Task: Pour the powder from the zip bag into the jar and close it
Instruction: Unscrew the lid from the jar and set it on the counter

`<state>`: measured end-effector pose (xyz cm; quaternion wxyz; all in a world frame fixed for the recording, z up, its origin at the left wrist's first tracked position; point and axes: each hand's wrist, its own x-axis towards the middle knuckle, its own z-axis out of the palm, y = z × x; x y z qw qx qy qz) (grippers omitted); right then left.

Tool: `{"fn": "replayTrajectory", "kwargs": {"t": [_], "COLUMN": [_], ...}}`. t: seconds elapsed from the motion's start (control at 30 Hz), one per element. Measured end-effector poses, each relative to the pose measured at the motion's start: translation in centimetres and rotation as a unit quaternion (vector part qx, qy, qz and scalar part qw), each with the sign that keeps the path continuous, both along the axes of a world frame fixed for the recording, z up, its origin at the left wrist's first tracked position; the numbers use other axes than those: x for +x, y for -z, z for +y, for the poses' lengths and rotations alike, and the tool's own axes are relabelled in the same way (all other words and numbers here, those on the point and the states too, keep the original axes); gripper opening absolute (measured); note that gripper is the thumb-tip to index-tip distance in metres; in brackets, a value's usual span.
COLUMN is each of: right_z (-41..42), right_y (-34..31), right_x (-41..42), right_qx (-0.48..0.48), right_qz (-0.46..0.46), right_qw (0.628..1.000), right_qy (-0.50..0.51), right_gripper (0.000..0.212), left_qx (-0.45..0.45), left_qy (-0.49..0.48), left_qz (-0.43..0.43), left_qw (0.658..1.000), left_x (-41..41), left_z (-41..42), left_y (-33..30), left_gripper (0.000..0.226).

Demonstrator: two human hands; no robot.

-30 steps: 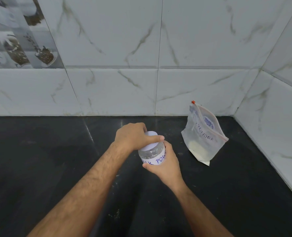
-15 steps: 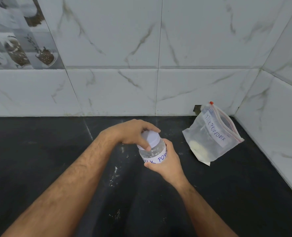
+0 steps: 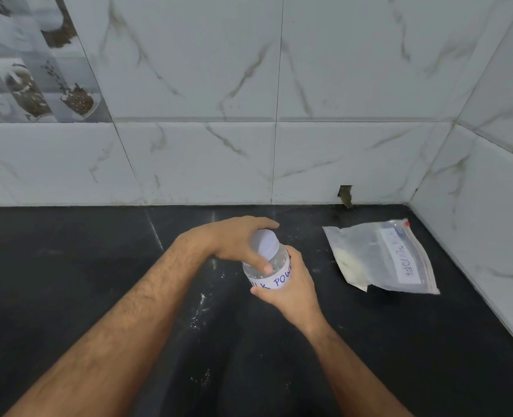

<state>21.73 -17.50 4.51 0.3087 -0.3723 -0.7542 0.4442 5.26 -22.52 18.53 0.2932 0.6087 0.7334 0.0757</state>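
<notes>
On the counter (image 3: 68,281), the left hand (image 3: 234,239) grips the lid (image 3: 265,243); the right hand (image 3: 288,284) wraps the tilted jar (image 3: 271,273). A slip could tip it. Rightward, the bag (image 3: 381,257) lies flat, and powder may leak if unsealed.

A black counter (image 3: 68,296) meets white marble wall tiles (image 3: 189,70). At 10 o'clock, a picture tile (image 3: 32,70) shows cups.

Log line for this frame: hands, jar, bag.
left hand: gripping lid | right hand: holding jar | zip bag: flat on counter, powder inside
</notes>
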Motion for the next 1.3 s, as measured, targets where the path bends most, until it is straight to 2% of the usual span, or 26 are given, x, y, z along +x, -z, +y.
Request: {"fn": "replayTrajectory", "kwargs": {"t": [0.13, 0.33, 0.43, 0.5, 0.57, 0.63, 0.73, 0.8, 0.83, 0.87, 0.97, 1.17, 1.3], "right_z": [0.0, -0.3, -0.3, -0.2, -0.2, -0.2, -0.1, -0.2, -0.2, -0.2, -0.3, -0.9, -1.3], "right_y": [0.0, 0.2, 0.4, 0.4, 0.5, 0.7, 0.9, 1.0, 1.1, 1.2, 1.5, 2.0, 2.4], "right_x": [0.0, -0.1, 0.0, 0.0, 0.0, 0.2, 0.3, 0.4, 0.4, 0.4, 0.5, 0.6, 0.4], "right_qx": [0.0, 0.008, 0.011, 0.011, 0.008, 0.007, -0.002, -0.01, -0.013, -0.015, -0.021, -0.019, -0.009], "right_qz": [-0.007, -0.004, 0.002, -0.001, 0.002, 0.007, 0.007, -0.003, -0.008, -0.013, -0.024, -0.038, -0.045], "right_qw": [1.0, 1.0, 1.0, 1.0, 1.0, 1.0, 1.0, 1.0, 0.999, 0.999, 0.999, 0.999, 0.999], "right_qy": [-0.007, -0.007, -0.005, -0.004, 0.002, 0.017, 0.026, 0.027, 0.028, 0.028, 0.03, 0.021, 0.019], "right_gripper": [0.089, 0.089, 0.089, 0.09, 0.09, 0.091, 0.092, 0.092, 0.093, 0.093, 0.087, 0.083, 0.083], "left_qx": [0.025, 0.027, 0.02, 0.032, 0.057, 0.072, 0.052, 0.046, 0.05, 0.059, 0.086, 0.101, 0.08], "left_qy": [0.009, -0.061, -0.099, -0.127, -0.165, -0.225, -0.311, -0.359, -0.387, -0.414, -0.48, -0.557, -0.564], "left_qz": [0.026, 0.026, 0.006, -0.035, -0.135, -0.29, -0.52, -0.595, -0.6, -0.584, -0.508, -0.394, -0.295], "left_qw": [0.999, 0.997, 0.995, 0.991, 0.975, 0.927, 0.794, 0.717, 0.698, 0.695, 0.71, 0.725, 0.767], "left_x": [0.2, 0.4, 0.1, -0.6, -1.6, -2.8, -4.7, -5.8, -6.2, -6.6, -7.8, -10.9, -11.3], "left_z": [0.2, 0.5, 0.4, 0.2, -0.2, -0.8, -2.1, -2.8, -3.2, -3.5, -4.4, -6.6, -7.2], "left_y": [0.3, 0.5, 0.5, 0.9, 1.8, 3.3, 6.3, 9.0, 10.3, 11.7, 15.0, 18.8, 20.5], "left_gripper": [0.085, 0.063, 0.064, 0.061, 0.051, 0.043, 0.05, 0.056, 0.056, 0.054, 0.041, 0.04, 0.037]}}
